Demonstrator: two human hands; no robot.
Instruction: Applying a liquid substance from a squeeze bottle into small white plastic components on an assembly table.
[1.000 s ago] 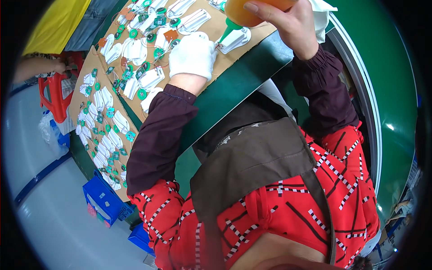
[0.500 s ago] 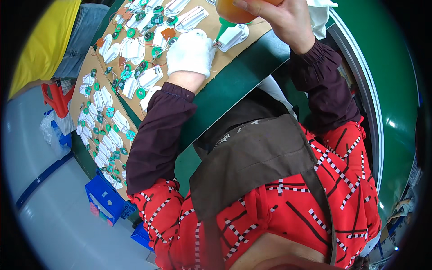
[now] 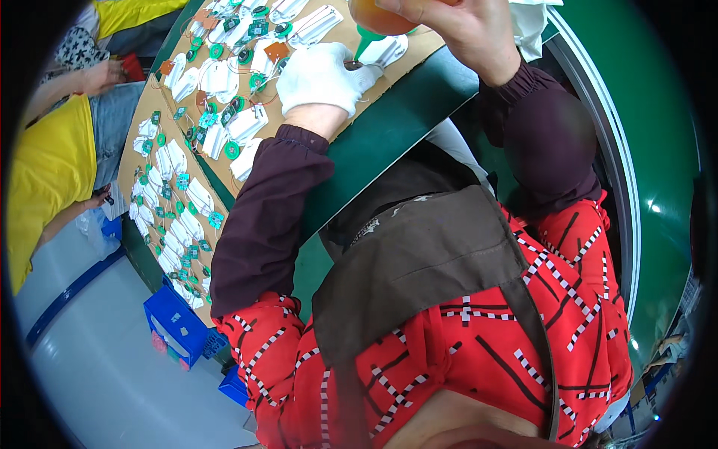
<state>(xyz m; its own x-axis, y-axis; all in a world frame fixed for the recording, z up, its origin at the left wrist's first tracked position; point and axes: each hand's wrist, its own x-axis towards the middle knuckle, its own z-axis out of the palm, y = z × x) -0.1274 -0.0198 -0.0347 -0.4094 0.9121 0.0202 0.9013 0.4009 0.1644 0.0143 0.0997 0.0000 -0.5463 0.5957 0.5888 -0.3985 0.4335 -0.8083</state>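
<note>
My left hand [image 3: 321,75] wears a white glove and rests on a brown cardboard sheet [image 3: 407,54], its fingers closed on a small dark part [image 3: 351,66]. My right hand [image 3: 456,22], bare, grips an orange squeeze bottle [image 3: 381,15] at the top edge. The bottle is tilted, and its green nozzle [image 3: 364,46] points down at the small part, almost touching it. A white plastic piece [image 3: 390,49] lies just right of the glove. Most of the bottle is cut off by the frame.
Cardboard sheets [image 3: 153,161] carry several white plastic pieces [image 3: 173,159] and small green circuit boards [image 3: 215,218]. A co-worker in yellow [image 3: 45,187] sits at the left. Blue crates [image 3: 176,329] stand on the floor. A green conveyor [image 3: 658,150] runs on the right, and a white cloth [image 3: 531,22] lies at the top.
The view has swung, bringing the co-worker in yellow into sight at the left. The bottle's nozzle has come down close to my gloved left hand.
</note>
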